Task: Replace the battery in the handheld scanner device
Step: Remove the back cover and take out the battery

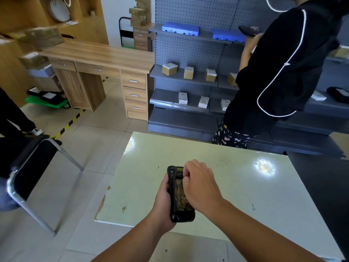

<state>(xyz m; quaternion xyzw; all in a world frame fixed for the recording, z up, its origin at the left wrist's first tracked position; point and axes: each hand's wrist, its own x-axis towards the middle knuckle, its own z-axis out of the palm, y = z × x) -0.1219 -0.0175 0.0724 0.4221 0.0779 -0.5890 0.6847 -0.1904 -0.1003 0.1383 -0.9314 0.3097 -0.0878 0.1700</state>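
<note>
Gripping the scanner (181, 197) firmly, the left hand (164, 201) steadied it; the right hand (200, 182) (fingers curled, grasp unclear) should pry gently.

One wide-angle view from the person's head looks forward and steeply down. Both forearms rise from the frame's bottom edge, close to the lens. The pale table (226, 186) fills the lower centre; desk (98, 53) and shelving (188, 76) sit far above.
</note>
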